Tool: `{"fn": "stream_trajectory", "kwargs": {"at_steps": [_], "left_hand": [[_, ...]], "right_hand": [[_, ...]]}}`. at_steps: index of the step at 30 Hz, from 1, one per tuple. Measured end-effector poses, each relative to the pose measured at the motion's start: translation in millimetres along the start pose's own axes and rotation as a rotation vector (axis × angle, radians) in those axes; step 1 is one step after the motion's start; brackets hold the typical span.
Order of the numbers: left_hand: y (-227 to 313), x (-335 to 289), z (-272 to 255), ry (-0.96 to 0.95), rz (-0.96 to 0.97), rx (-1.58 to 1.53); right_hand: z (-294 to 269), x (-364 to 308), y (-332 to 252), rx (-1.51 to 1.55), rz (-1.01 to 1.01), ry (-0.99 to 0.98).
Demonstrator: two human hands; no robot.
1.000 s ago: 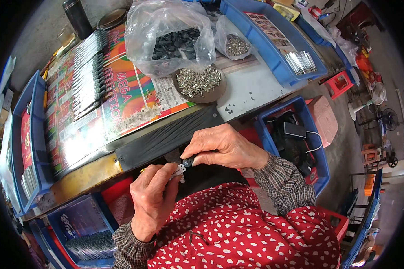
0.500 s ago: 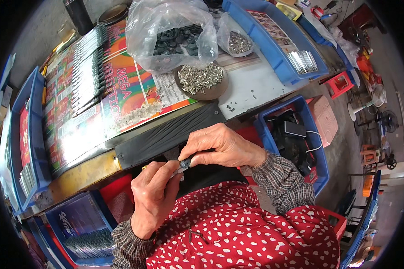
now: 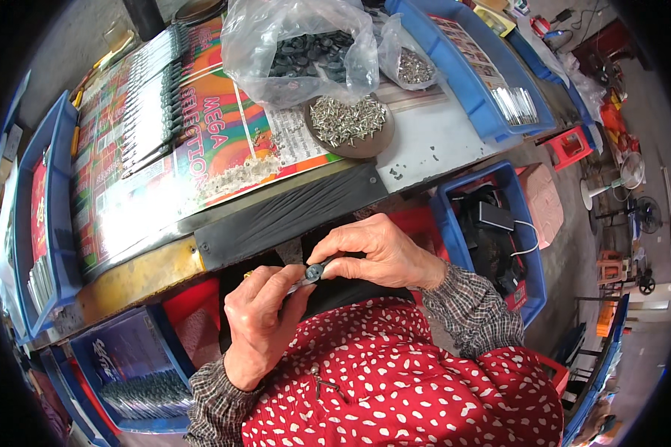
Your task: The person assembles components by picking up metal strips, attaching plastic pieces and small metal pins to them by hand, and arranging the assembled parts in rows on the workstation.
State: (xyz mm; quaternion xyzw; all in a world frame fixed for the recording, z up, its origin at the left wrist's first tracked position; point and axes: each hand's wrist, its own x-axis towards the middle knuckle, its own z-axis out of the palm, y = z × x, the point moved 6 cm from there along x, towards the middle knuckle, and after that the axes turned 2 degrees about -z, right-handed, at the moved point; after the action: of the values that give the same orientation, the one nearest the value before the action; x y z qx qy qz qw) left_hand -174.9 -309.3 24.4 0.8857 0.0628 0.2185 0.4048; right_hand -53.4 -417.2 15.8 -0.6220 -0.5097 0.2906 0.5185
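Note:
Over my lap, just off the table's front edge, both hands meet at a slim silver piece with a dark rounded end [image 3: 314,273]. My left hand [image 3: 257,316] is closed, pinching the silver part between thumb and fingers. From the other side, my right hand [image 3: 380,253] pinches at the dark end with thumb and forefinger. Most of the silver part is hidden behind the left fingers. Beyond my hands, a round dish [image 3: 376,145] on the table holds a heap of small metal pins [image 3: 347,119]. Behind it stands a clear plastic bag [image 3: 250,67] of dark oval parts [image 3: 309,56].
Silver pieces with dark ends [image 3: 153,97] lie in a row on a printed sheet [image 3: 201,160]. Blue bins stand at left [image 3: 60,223], back right [image 3: 462,82] and lower left [image 3: 171,350]. A blue crate [image 3: 529,298] holding black items is by my right arm. Another bag [image 3: 395,48] holds small metal parts.
The dark end shows more fully between my fingertips, turned upward. My hands have shifted slightly right, still pinching the same piece. The whole view has also shifted a little.

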Motion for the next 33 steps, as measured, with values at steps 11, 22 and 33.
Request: {"fn": "stream_trajectory", "kwargs": {"at_steps": [11,22,33], "left_hand": [[-1.2,-6.9,7.1,0.037,0.010,0.017],[-4.6,-8.0,11.4,0.043,0.034,0.013],[-4.1,-5.8,11.4,0.030,0.067,0.030]], "right_hand": [[8.0,-6.1,7.3,0.041,-0.065,0.029],[12.1,-8.9,12.1,0.023,-0.056,0.041],[13.0,-9.9,11.5,0.003,-0.050,0.049]]}}
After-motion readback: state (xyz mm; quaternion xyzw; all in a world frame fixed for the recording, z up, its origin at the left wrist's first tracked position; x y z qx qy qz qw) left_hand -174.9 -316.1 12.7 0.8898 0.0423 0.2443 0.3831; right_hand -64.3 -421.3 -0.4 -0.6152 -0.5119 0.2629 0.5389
